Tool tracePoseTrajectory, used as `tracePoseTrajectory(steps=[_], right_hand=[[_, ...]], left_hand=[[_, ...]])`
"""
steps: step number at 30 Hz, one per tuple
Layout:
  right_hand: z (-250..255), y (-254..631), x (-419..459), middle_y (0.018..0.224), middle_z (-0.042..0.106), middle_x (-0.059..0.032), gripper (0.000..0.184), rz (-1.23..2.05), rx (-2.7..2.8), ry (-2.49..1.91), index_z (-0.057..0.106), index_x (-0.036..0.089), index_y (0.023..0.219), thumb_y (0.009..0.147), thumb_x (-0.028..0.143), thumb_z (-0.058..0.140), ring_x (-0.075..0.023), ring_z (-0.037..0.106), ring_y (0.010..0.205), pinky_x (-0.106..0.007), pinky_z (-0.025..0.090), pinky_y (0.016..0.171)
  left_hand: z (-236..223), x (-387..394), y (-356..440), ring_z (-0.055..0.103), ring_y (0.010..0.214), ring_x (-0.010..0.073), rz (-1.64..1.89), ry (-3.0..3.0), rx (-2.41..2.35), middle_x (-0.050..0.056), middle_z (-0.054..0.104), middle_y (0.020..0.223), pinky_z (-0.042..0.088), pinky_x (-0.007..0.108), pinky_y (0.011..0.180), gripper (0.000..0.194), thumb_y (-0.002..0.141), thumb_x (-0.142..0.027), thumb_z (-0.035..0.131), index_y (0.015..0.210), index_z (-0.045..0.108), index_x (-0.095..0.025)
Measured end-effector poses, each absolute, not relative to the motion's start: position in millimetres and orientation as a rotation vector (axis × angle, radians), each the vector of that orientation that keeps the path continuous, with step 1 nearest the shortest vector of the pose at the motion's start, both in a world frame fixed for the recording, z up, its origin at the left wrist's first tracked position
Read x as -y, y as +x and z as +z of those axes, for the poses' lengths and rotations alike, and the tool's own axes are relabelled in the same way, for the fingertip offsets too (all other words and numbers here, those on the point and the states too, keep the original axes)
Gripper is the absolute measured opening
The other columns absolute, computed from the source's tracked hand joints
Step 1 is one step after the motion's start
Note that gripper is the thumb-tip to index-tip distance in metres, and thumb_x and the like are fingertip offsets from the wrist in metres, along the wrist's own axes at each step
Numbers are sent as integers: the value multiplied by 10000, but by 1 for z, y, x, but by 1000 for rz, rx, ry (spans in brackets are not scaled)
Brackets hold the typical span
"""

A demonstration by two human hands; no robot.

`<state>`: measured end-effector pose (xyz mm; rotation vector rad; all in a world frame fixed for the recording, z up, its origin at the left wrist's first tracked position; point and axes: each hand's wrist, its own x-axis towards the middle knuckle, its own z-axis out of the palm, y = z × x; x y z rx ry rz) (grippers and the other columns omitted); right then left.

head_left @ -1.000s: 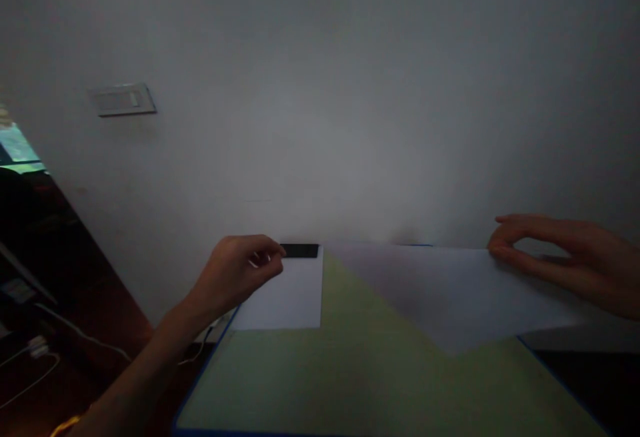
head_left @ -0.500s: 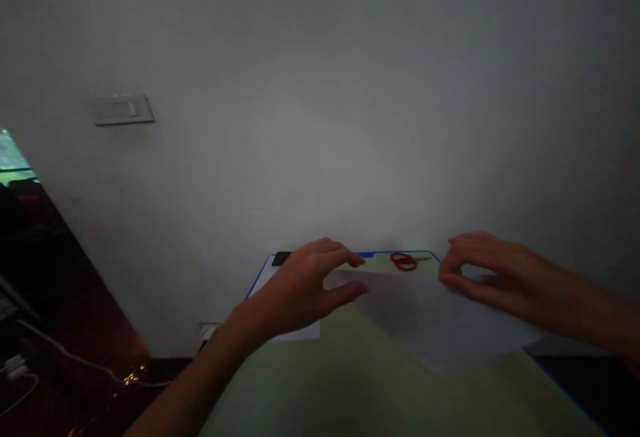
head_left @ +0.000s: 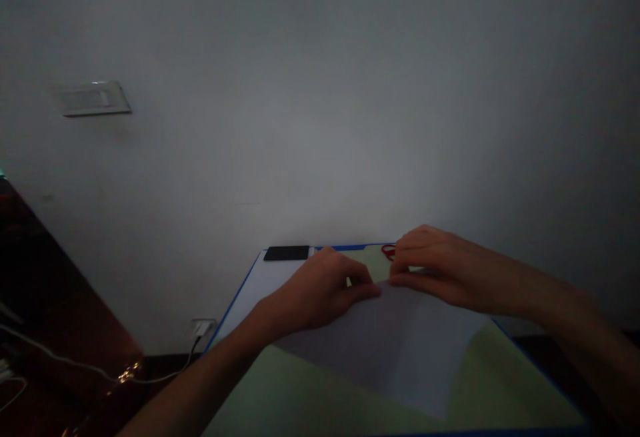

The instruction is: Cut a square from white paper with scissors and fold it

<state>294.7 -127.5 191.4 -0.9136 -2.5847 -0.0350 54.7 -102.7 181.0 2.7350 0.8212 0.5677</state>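
I have the paper (head_left: 395, 350) over the table (head_left: 270, 404), its far edge pinched by the left hand (head_left: 325, 290) and the right hand (head_left: 445, 267), fingertips close together near the scissors (head_left: 387, 251). I expect it to be light, limp and quick to crease, so a soft hold on that edge suits. Both forearms reach in from the sides, knuckles up, thumbs beneath.

The wall (head_left: 320, 124) is dimly lit, its detail apparently soft.
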Motion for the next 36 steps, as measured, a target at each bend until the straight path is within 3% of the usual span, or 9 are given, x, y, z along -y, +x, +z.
tracePoseTrajectory(steps=[10,19,23,29,33,36], right_hand=[[181,320,104,882,708,-43,339,445,2379,-1085,715,196,874,936,482,544,-179,635,812,-282,461,733],[165,345,84,859,710,-50,349,453,2212,-1138,708,199,842,883,528,597,-197,636,825,-300,466,759],[124,368,47,811,706,-65,372,369,1935,-1246,690,184,815,866,535,578,-203,629,776,-315,484,733],[18,378,-9,898,719,-84,283,405,1777,-1471,695,166,947,799,369,563,-208,643,719,-334,505,700],[-15,362,-32,1033,692,-109,288,331,1693,-1552,714,144,999,751,237,602,-209,642,831,-353,491,836],[-18,341,-44,1056,685,-116,271,332,1651,-1553,711,150,1022,799,247,590,-224,635,936,-372,453,937]], left_hand=[[172,88,25,569,601,112,477,2468,-1001,26,713,713,395,224,602,256,877,-356,638,822,781,-152],[142,72,4,628,697,164,501,2227,-1054,49,740,787,435,256,662,257,841,-382,652,822,777,-159],[110,56,-9,633,753,191,661,2058,-1146,76,730,834,439,262,648,316,813,-452,661,824,751,-149],[55,17,-15,531,555,133,697,1673,-1249,28,645,708,348,226,504,372,723,-471,692,895,658,-143],[23,-6,-10,555,592,140,744,1640,-1268,26,647,758,380,226,524,355,676,-391,717,936,639,-163],[9,-11,-8,610,712,177,813,1686,-1253,53,670,861,426,239,573,373,682,-373,719,990,643,-176]])
